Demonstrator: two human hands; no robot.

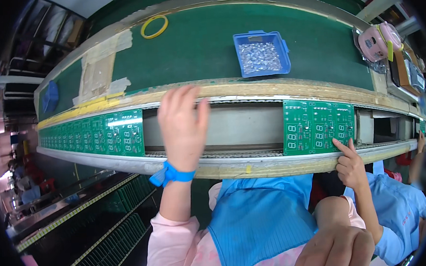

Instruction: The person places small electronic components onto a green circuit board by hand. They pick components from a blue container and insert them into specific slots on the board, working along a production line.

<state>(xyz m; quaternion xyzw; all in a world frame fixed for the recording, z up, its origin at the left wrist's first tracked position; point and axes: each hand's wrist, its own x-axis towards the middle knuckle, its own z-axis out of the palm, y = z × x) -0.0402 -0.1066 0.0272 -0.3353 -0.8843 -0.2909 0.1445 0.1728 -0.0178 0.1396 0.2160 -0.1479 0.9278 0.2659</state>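
My left hand [183, 122], with a blue strap [171, 174] on its wrist, is raised over the gap in the board track. Its fingers are apart and nothing shows in them. To its left runs a row of green circuit boards [125, 133] with digit displays; on its right, beyond the gap, sits another green circuit board panel [298, 128]. Large and close at the bottom, my right hand [335, 250] is drawn back toward me, its fingers curled together. Their tips are cut off by the frame edge, so anything in them is hidden.
A co-worker's hand [350, 166] touches the right panel with a fingertip. On the green bench stand a blue bin [286, 62] of small clear parts, a yellow tape ring [143, 31] and a pink container [373, 45]. Boards stand in racks [117, 241] at lower left.
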